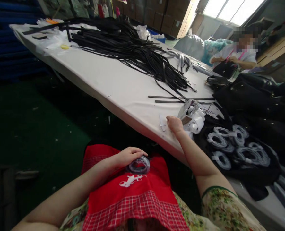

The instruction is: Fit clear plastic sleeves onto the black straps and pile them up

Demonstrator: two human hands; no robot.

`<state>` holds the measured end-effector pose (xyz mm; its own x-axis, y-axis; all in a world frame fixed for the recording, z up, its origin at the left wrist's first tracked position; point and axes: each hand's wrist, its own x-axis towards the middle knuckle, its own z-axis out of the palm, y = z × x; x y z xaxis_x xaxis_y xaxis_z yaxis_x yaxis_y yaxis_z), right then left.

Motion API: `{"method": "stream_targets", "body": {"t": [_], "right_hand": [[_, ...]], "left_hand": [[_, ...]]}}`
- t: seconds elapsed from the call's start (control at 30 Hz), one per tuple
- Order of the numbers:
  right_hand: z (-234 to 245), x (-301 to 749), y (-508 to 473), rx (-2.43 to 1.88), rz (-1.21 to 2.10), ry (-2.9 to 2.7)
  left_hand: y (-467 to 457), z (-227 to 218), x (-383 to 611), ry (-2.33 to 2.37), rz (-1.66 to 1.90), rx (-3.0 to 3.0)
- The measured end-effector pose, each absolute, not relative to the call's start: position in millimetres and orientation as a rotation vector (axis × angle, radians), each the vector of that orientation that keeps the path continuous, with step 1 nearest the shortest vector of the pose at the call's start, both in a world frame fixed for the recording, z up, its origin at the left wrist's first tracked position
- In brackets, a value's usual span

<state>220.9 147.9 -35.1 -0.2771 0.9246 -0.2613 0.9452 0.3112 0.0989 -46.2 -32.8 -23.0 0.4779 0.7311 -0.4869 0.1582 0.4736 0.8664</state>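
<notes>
Head cam: my left hand (pixel 133 155) is gripping a clear coil (pixel 145 166) on my red apron (pixel 157 186). Right hand (pixel 174 124) is at the table's (pixel 123 89) near edge, fingers bunched, honestly can't tell if they're pinching anything. White slips (pixel 161 123) sit just left of it, more coils (pixel 211 138) off right.

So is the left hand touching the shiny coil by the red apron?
Touching. The head view shows the left hand with its fingers bent over the top of the coil, and no gap shows between them.
</notes>
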Motion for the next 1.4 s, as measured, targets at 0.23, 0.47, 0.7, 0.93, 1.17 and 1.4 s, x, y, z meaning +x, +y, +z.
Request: {"method": "stream_targets", "body": {"t": [0.23,0.47,0.7,0.93,1.17,1.4], "right_hand": [[-32,225,140,1.472,-0.256,2.415],[-31,225,134,1.626,-0.194,2.379],[16,206,86,2.218,-1.295,2.733],[62,171,-4,1.336,-2.394,2.484],[56,169,-28,1.107,-1.27,2.986],[59,169,-43,0.844,-0.588,3.05]], "left_hand": [[-36,-29,-48,1.071,0.462,1.011],[-33,-29,-47,1.039,0.47,0.998],[-31,-30,-46,1.068,0.464,0.98],[-27,-32,-40,1.068,0.435,0.926],[-26,-27,-41,1.038,0.455,0.976],[-25,-34,-42,1.035,0.469,1.035]]}}
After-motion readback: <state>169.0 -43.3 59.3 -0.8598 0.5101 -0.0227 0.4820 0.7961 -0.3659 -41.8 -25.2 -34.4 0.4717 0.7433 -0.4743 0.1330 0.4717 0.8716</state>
